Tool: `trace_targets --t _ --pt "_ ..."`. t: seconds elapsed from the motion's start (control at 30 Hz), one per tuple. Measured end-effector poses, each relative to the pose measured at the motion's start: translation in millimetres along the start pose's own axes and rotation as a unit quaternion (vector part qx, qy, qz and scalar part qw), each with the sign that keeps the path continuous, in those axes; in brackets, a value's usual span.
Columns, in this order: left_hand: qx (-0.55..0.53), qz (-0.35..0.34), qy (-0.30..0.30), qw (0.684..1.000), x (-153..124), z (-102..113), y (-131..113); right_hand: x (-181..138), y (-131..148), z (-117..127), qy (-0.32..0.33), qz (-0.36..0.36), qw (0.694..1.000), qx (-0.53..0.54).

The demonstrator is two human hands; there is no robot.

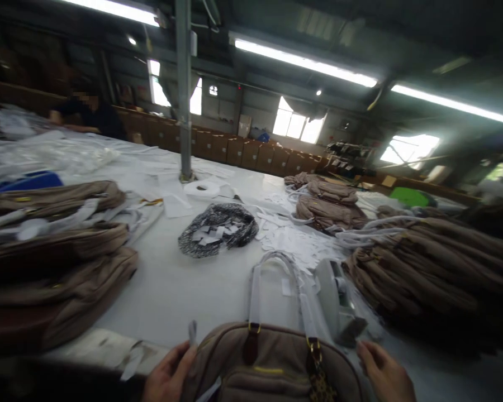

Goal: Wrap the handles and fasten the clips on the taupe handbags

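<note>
A taupe handbag (272,346) stands at the table's front edge, its wrapped handles (254,290) raised and a gold-toned charm (321,382) hanging at its right side. At the bag's left side, my left hand (170,374) is closed, with a small greyish strip (193,332) sticking up at its fingertips. My right hand (385,374) is beside the bag's right side, thumb and fingers drawn together; anything between them is too blurred to make out. Just beyond that hand sits a grey tape dispenser (339,304).
Stacked taupe bags lie on the left (88,240) and right (436,262). A black-and-white bundle (218,229) holds small white pieces, near scattered white slips (293,234). A tape roll (201,188) lies by a metal post (185,111). Another person (98,114) leans over the far left.
</note>
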State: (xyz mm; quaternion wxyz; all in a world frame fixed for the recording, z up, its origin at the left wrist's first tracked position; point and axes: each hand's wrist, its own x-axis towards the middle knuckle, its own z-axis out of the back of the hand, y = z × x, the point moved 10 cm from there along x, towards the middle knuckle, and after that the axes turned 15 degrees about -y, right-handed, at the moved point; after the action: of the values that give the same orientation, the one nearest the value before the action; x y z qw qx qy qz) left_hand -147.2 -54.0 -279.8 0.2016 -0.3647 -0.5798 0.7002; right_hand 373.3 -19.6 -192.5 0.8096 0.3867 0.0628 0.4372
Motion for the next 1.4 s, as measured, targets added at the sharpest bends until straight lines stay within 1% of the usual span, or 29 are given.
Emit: trace_targets --t 0.03,0.07,0.1,0.13,0.17,0.2,0.27,0.33,0.4,0.47,0.5,0.57,0.67,0.8,0.97,1.03,1.1,1.17,1.3,1.4 --pt "-0.031 0.009 0.012 0.999 -1.9 -2.8 1.0 -4.7 23.0 -5.9 0.015 0.031 0.999 0.011" --pt "-0.051 0.015 0.026 0.998 -4.3 -6.5 1.6 -13.0 53.2 -14.3 0.04 0.071 0.996 0.03" --pt "-0.067 0.014 0.032 0.997 -6.4 -8.7 1.3 -25.6 88.1 -25.2 0.08 0.114 0.989 0.052" --pt "-0.078 0.012 0.035 0.996 -8.6 -10.5 0.6 -44.6 126.9 -39.6 0.143 0.163 0.973 0.079" --pt "-0.084 0.008 0.033 0.996 -10.6 -11.3 -0.6 -68.5 166.7 -53.7 0.212 0.216 0.948 0.102" --pt "-0.089 0.003 0.029 0.996 -12.5 -11.3 -2.7 -93.4 204.7 -64.6 0.267 0.265 0.918 0.124" --pt "-0.096 -0.002 0.026 0.995 -16.8 -11.8 -8.2 -139.2 267.0 -83.2 0.35 0.332 0.861 0.159" --pt "-0.104 -0.002 0.034 0.994 -21.1 -13.3 -13.8 -178.9 308.7 -103.1 0.426 0.379 0.803 0.175" --pt "-0.11 -0.008 0.039 0.993 -23.8 -13.9 -19.3 -210.6 328.9 -125.3 0.498 0.409 0.747 0.165" --pt "-0.115 -0.019 0.036 0.993 -24.0 -13.4 -22.3 -231.0 334.7 -146.0 0.539 0.439 0.706 0.138" --pt "-0.115 -0.022 0.034 0.993 -23.6 -13.3 -22.3 -236.6 334.9 -155.0 0.544 0.454 0.695 0.121" --pt "-0.115 -0.022 0.032 0.993 -22.2 -13.7 -20.0 -241.6 333.3 -169.9 0.535 0.48 0.689 0.091" --pt "-0.096 -0.031 0.023 0.995 -20.7 -13.1 -18.1 -241.2 329.8 -183.8 0.509 0.494 0.702 0.057" --pt "-0.088 -0.037 0.019 0.995 -20.7 -12.7 -18.1 -237.9 328.4 -191.4 0.491 0.485 0.723 0.041" --pt "-0.109 -0.015 0.003 0.994 -19.5 -13.1 -11.9 -227.2 321.4 -204.1 0.5 0.405 0.765 0.023" --pt "-0.111 -0.013 -0.005 0.994 -18.8 -12.5 -10.5 -226.0 318.6 -208.1 0.505 0.387 0.771 0.02" --pt "-0.113 -0.017 -0.006 0.993 -18.4 -11.5 -11.0 -227.7 315.4 -210.8 0.513 0.376 0.772 0.023" --pt "-0.118 -0.019 0.007 0.993 -18.7 -11.4 -12.3 -230.2 310.8 -212.5 0.52 0.365 0.772 0.027" --pt "-0.153 -0.001 0.073 0.985 -21.3 -16.1 -15.6 -231.8 304.2 -212.1 0.516 0.346 0.782 0.054" --pt "-0.167 0.007 0.099 0.981 -20.9 -18.1 -17.7 -231.3 304.4 -208.7 0.509 0.343 0.785 0.085"
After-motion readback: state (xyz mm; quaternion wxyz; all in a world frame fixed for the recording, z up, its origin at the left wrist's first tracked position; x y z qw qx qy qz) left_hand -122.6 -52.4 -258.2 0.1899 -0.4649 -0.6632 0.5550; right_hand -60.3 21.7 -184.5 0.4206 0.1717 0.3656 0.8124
